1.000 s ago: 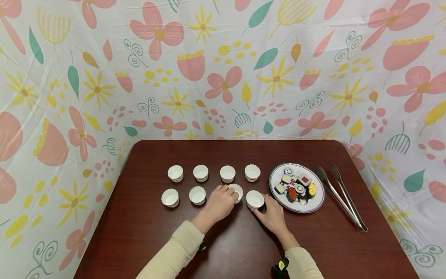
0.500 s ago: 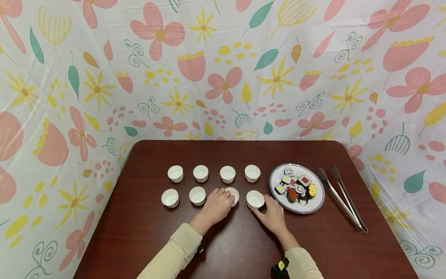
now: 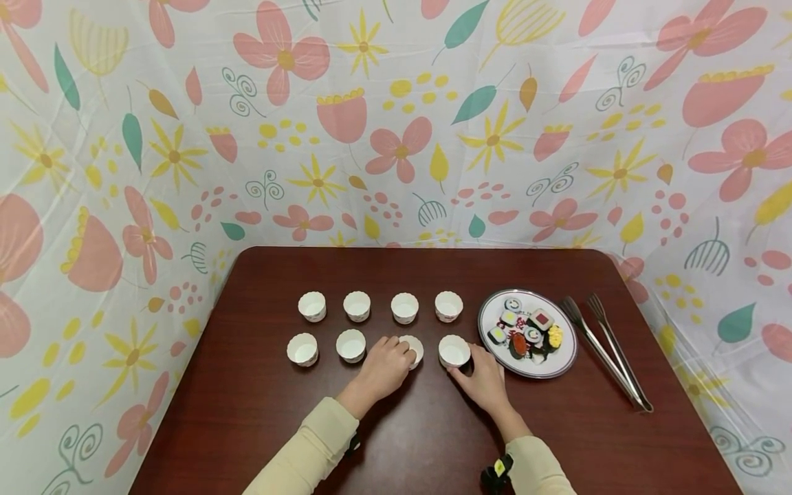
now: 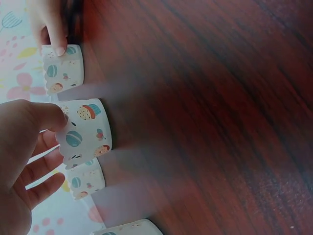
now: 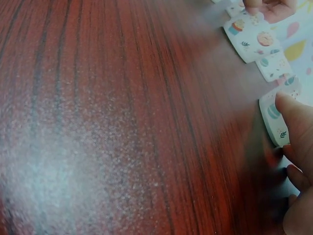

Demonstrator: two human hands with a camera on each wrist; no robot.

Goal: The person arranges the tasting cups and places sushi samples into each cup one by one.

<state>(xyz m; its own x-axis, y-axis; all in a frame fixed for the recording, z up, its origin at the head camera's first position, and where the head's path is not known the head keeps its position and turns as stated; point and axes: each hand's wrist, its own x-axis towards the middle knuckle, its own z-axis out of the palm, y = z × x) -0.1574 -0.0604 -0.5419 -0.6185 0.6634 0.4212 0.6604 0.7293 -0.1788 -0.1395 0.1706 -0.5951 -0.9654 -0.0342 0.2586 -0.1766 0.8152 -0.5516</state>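
Observation:
White paper baking cups with scalloped rims stand in two rows on the table. My left hand pinches the rim of the third cup in the near row. In the left wrist view this cup shows printed cupcakes and macarons, with the thumb at its rim. Beside it, my right hand holds the near row's rightmost cup, fingers and thumb around its right side. In the right wrist view the thumb lies against that cup. Both held cups look upright, with a gap between them.
Other cups include the near row's leftmost cup and the far row's rightmost cup. Right of them is a round plate with several sushi pieces. Metal tongs lie by the table's right side.
My left hand has shifted a little to the left with its cup, widening the gap to the right-hand cup. The right hand has stayed nearly still on its cup.

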